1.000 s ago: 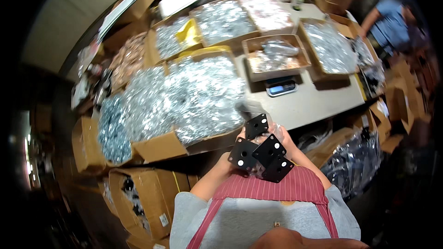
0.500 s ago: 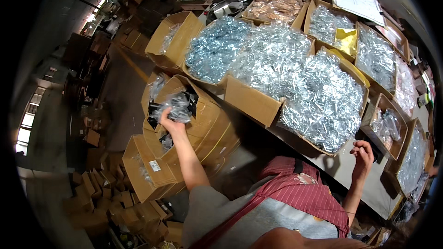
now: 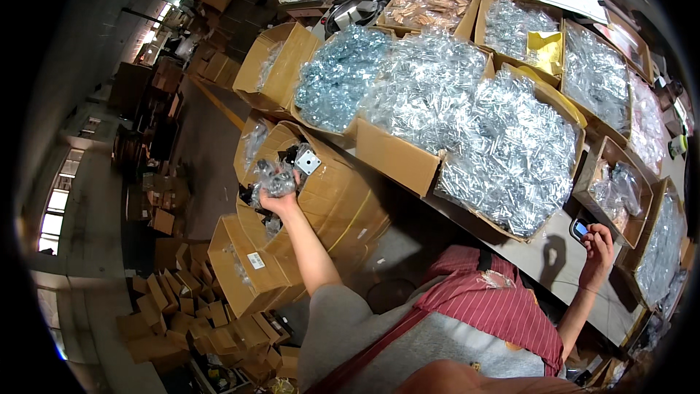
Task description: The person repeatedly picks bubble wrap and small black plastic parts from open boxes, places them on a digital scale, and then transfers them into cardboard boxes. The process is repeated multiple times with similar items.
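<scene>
My left hand (image 3: 281,201) reaches over an open cardboard carton (image 3: 337,191) and is closed on a clear plastic bag (image 3: 275,179) of hardware, whose exact kind I cannot make out. Just beyond the fingers, a pale square metal plate with holes (image 3: 309,163) shows among dark parts inside the carton. On the right, above the table edge, my right hand (image 3: 599,252) has its fingers curled against a small black device with a blue face (image 3: 580,228). It appears pinched at the fingertips, and the hand casts a shadow on the table.
Open boxes heaped with bagged silver metal parts (image 3: 510,157) and bluish ones (image 3: 339,76) cover the table (image 3: 529,257). Bagged copper-coloured parts (image 3: 430,1) lie behind. A smaller box (image 3: 614,193) stands near my right hand. Many cartons (image 3: 186,306) are piled on the floor at left.
My left hand has turned and lowered slightly with the plastic bag, and the square plate has come into view. My right hand has moved right, and the blue-faced device now shows at its fingertips.
</scene>
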Action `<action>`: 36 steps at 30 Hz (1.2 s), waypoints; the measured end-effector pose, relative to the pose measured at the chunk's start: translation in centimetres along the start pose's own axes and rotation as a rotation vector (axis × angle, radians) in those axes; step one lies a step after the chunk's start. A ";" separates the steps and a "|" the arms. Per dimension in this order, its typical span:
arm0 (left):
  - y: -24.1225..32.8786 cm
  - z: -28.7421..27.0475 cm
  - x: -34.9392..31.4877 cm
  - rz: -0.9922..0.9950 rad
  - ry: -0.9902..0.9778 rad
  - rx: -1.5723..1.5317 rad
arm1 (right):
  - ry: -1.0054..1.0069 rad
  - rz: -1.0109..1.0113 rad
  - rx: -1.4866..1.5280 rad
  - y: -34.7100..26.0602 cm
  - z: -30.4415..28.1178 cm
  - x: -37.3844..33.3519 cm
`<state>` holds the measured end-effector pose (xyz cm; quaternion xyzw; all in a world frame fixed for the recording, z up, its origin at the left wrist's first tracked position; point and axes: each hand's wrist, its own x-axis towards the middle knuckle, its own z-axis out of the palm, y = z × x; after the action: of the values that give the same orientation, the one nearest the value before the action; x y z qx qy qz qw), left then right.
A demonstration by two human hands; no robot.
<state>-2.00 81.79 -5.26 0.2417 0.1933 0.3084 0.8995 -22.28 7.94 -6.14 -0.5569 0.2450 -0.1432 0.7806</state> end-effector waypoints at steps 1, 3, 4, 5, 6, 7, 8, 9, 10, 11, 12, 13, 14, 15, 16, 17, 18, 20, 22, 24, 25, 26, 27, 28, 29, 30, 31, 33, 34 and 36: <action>0.0 0.4 0.1 0.046 -0.024 -0.026 | 0.001 0.007 0.008 0.0 -0.5 0.2; 0.6 0.9 -0.1 0.140 -0.072 -0.079 | -0.039 -0.010 0.013 -0.1 -1.4 0.4; 0.4 1.5 -0.8 0.090 -0.145 -0.109 | -0.045 -0.023 0.002 -0.4 -1.6 0.3; -0.2 2.5 -2.9 -0.007 -0.305 -0.121 | -0.044 -0.037 -0.010 -0.7 -1.7 0.1; -0.8 3.3 -4.3 -0.124 -0.394 -0.118 | -0.032 -0.040 -0.014 -1.0 -1.9 0.0; -1.8 4.9 -6.2 -0.241 -0.482 -0.112 | -0.031 -0.056 -0.002 -1.3 -2.0 -0.2; -3.4 6.3 -8.3 -0.324 -0.537 -0.148 | -0.028 -0.072 0.011 -1.6 -2.0 -0.5; -4.2 7.0 -9.8 -0.281 -0.547 0.023 | -0.038 -0.086 0.026 -2.0 -1.9 -0.6; -6.0 8.3 -12.1 -0.364 -0.617 0.081 | -0.027 -0.061 0.004 -2.6 -1.7 -0.9; -7.6 9.7 -14.5 -0.450 -0.691 0.139 | -0.039 -0.080 -0.032 -2.9 -1.1 -1.1; -9.4 11.7 -17.0 -0.534 -0.591 0.148 | -0.112 -0.102 -0.076 -3.3 -0.6 -1.2; -11.0 12.8 -19.0 -0.597 -0.675 0.155 | -0.186 -0.116 -0.125 -3.8 -0.1 -1.1; -12.8 13.9 -21.3 -0.634 -0.681 0.175 | -0.242 -0.097 -0.119 -4.4 0.9 -1.3; -14.8 15.4 -24.0 -0.693 -0.719 0.193 | -0.283 -0.078 -0.120 -5.3 1.9 -1.8; -16.9 17.1 -26.8 -0.749 -0.762 0.215 | -0.330 -0.069 -0.093 -6.0 2.6 -2.2; -18.8 18.3 -29.8 -0.784 -0.773 0.217 | -0.384 -0.060 -0.064 -6.7 3.2 -2.5; -20.9 18.2 -31.3 -0.846 -0.771 0.289 | -0.457 -0.094 -0.080 -7.2 3.8 -2.4; -24.9 18.2 -35.3 -0.749 -0.983 0.444 | -0.544 -0.194 -0.128 -8.3 3.6 -2.2; -28.2 16.5 -38.0 -0.479 -1.221 0.918 | -0.550 -0.338 -0.247 -9.4 2.8 -2.1; -31.5 14.0 -40.1 -0.382 -1.403 0.998 | -0.515 -0.493 -0.409 -10.4 2.1 -2.4; -32.3 13.3 -41.7 -0.555 -1.405 0.915 | -0.498 -0.566 -0.464 -10.7 1.6 -2.6; -33.1 12.6 -43.3 -0.727 -1.393 0.840 | -0.490 -0.609 -0.501 -10.2 0.9 -2.6; -33.5 11.8 -44.9 -0.844 -1.373 0.838 | -0.486 -0.650 -0.540 -9.6 0.3 -2.5; -33.9 11.1 -46.2 -0.957 -1.344 0.839 | -0.458 -0.601 -0.526 -9.0 0.0 -3.0; -33.7 12.3 -48.0 -1.074 -1.319 0.840 | -0.401 -0.616 -0.595 -7.7 -0.8 -2.9; -32.9 13.6 -49.7 -0.986 -1.502 0.898 | -0.336 -0.415 -0.495 -6.9 -1.7 -3.4; -31.0 16.7 -51.7 -0.875 -1.675 0.954 | -0.280 -0.220 -0.385 -6.3 -2.0 -4.0; -33.5 14.9 -52.6 -0.677 -1.800 0.872 | -0.156 0.047 -0.101 -4.9 -3.6 -4.6; -33.4 14.7 -52.9 -0.859 -1.699 0.820 | -0.090 0.127 0.112 -4.6 -3.9 -5.1; -33.5 14.4 -53.7 -1.131 -1.462 0.688 | -0.108 0.148 0.456 -4.9 -4.9 -6.0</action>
<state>-18.88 19.23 -1.52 0.4932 -0.2440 -0.4655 0.6932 -29.70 5.35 -1.50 -0.3538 0.2046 -0.1072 0.9063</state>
